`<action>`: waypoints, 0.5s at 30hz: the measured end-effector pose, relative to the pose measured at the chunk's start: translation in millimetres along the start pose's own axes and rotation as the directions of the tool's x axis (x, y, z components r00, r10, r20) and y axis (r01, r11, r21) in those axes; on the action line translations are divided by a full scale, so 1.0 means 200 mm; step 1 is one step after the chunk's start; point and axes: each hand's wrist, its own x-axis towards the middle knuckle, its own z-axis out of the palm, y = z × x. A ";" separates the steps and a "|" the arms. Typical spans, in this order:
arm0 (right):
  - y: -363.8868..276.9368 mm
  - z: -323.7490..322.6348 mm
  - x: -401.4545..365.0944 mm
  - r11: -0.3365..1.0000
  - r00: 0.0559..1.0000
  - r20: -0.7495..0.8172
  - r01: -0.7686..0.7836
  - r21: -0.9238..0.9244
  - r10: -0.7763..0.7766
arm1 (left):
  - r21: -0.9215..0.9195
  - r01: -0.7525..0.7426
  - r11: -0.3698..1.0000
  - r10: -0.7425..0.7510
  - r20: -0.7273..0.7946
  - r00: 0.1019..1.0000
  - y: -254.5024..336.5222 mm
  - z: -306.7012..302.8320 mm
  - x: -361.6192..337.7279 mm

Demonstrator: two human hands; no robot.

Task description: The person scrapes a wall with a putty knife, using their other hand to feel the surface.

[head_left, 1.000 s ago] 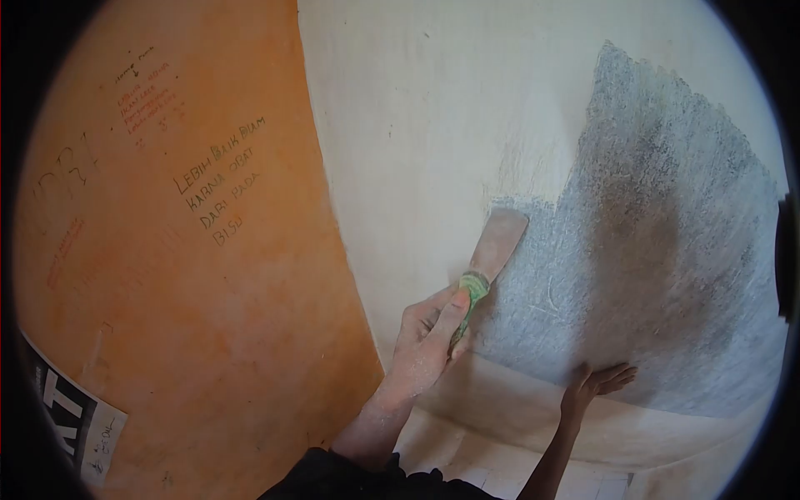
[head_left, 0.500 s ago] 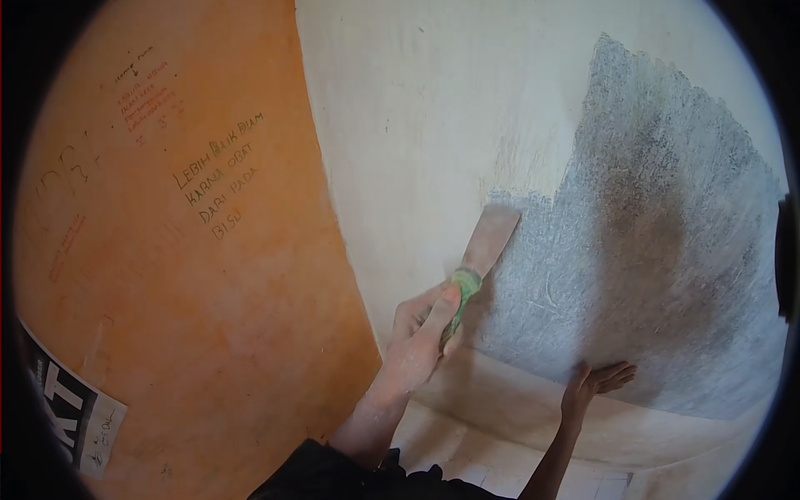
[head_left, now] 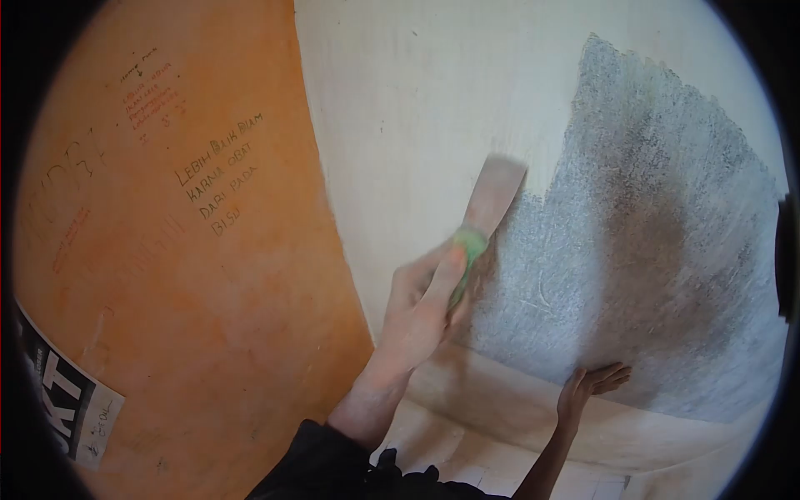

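My left hand [head_left: 417, 317] is closed around the green handle of a paint scraper [head_left: 495, 196], its thumb lying along the handle. The wide flat blade points up and lies over the pale coating [head_left: 433, 108], just above the upper left edge of a rough grey patch [head_left: 550, 267] on the wall. Blade and hand are slightly blurred. Lower right, my right hand [head_left: 598, 381] rests with fingers stretched out at the bottom of the grey patch and holds nothing. Whether the blade's edge touches the wall is hard to tell.
An orange wall [head_left: 250, 317] with handwriting meets the pale wall at a corner on the left. A black and white poster [head_left: 71, 396] hangs at its lower left. Below the grey patch runs a pale band [head_left: 500, 400]. A dark object [head_left: 786, 258] stands at the right edge.
My left hand and the scraper have moved up, taking the blade from the grey edge onto the pale coating. My right hand stays in nearly the same place.
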 end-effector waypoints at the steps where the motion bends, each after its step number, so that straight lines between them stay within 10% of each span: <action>1: 0.01 0.01 0.00 1.000 1.000 -0.014 0.007 -0.002 -0.007 | -0.002 -0.008 1.000 0.008 0.003 1.000 -0.03 0.00 -0.03; 15: 0.04 0.04 0.01 1.000 0.998 -0.063 0.020 0.015 -0.019 | 0.029 0.112 0.993 -0.110 -0.065 0.992 0.08 -0.05 -0.05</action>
